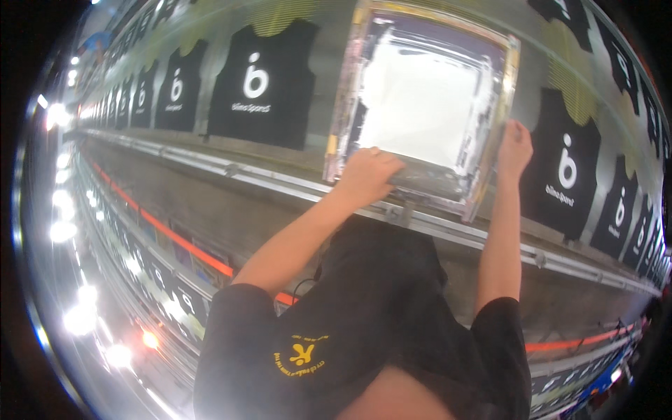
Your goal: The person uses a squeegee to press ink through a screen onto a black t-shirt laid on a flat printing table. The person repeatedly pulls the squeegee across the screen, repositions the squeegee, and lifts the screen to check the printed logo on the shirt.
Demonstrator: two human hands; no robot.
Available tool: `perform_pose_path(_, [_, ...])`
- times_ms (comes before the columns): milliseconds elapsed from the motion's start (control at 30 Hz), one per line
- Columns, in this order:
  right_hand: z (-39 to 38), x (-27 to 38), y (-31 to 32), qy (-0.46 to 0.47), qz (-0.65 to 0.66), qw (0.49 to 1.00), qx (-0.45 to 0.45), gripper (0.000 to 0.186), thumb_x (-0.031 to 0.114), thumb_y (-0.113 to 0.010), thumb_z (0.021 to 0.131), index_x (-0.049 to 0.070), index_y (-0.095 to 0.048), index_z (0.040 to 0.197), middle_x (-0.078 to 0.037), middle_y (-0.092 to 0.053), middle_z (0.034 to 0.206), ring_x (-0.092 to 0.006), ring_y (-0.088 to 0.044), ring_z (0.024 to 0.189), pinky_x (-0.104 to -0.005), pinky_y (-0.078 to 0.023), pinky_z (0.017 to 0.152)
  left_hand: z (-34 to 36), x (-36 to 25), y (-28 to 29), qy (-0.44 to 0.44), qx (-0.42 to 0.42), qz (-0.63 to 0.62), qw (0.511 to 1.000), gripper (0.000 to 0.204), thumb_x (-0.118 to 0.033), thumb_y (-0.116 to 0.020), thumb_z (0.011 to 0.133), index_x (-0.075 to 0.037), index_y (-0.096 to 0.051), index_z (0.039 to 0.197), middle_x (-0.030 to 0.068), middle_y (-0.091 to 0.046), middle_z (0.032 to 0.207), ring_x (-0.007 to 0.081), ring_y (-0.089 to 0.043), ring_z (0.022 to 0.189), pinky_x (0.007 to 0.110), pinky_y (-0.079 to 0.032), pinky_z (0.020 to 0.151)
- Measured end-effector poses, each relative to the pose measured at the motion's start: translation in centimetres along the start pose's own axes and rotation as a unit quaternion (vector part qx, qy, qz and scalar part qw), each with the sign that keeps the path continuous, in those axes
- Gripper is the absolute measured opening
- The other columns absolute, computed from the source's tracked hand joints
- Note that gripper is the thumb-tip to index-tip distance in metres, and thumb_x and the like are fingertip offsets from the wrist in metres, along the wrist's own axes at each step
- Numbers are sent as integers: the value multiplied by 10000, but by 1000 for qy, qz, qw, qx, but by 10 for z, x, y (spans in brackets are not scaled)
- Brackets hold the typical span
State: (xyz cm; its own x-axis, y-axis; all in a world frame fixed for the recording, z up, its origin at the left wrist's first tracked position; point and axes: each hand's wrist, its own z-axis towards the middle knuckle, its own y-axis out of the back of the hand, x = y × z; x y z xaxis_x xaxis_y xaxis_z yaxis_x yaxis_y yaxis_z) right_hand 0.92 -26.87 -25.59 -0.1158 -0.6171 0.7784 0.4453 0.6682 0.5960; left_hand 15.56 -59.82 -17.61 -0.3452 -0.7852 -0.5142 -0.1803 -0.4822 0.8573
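A rectangular screen-printing frame (pixel 513 63), stained and edged with tape, lies tilted over the long printing table. Thick white ink (pixel 423 94) covers most of its mesh, and a greyish band runs along the near side. My left hand (pixel 371 173) is closed over the frame's near left part, fingers curled; what lies under them is partly hidden. My right hand (pixel 516 148) grips the right rail of the frame, its fingers bent around the edge. Any fabric beneath the frame is hidden.
Black garment panels (pixel 297 105) with white prints lie in a row to the left, and similar panels (pixel 591 185) continue to the right. A metal rail (pixel 280 181) runs along the table's near edge. Behind me are an orange strip (pixel 175 238) and another row of panels.
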Motion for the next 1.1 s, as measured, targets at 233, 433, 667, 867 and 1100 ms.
perform_pose_path(233, [-6, 16, -4, -84, -41, 995, 44, 342, 429, -705, 959, 137, -752, 1131, -150, -769, 1006, -326, -727, 923, -416, -542, 854, 21, 10, 29, -38, 72, 13, 997, 365, -114, -800, 713, -135, -759, 1075, 27, -754, 990, 279, -695, 904, 429, -544, 806])
perform_pose_path(433, [-6, 31, -7, -141, -71, 984, 86, 348, 421, -707, 955, 134, -727, 1152, -150, -762, 993, -328, -721, 921, -409, -534, 864, 149, 62, 67, -30, 48, 34, 998, 240, -302, -807, 834, -160, -780, 1025, 59, -755, 931, 307, -720, 885, 448, -561, 754])
perform_pose_path(667, [-6, 38, -16, -134, -93, 983, 83, 345, 384, -724, 968, 84, -719, 1137, -134, -745, 960, -262, -705, 915, -362, -527, 863, 281, 134, 78, -6, 64, 67, 996, 388, -468, -784, 862, -139, -784, 1069, 100, -766, 904, 328, -730, 891, 451, -557, 770])
perform_pose_path(867, [46, 55, -33, 121, -161, 979, -27, 475, 398, -841, 893, 18, -728, 1154, -120, -743, 1012, -288, -684, 1060, -412, -519, 930, 300, 139, 68, -18, 100, 157, 982, 447, -535, -782, 857, -116, -779, 1015, 88, -752, 815, 314, -735, 818, 443, -561, 725])
perform_pose_path(1100, [132, 150, -107, 239, -229, 898, 289, 604, 546, -855, 795, 42, -759, 1114, -135, -762, 1020, -326, -719, 987, -431, -541, 897, 300, 145, 70, -56, 35, 85, 994, 263, -309, -797, 741, -83, -800, 875, 208, -750, 848, 390, -739, 853, 513, -571, 779])
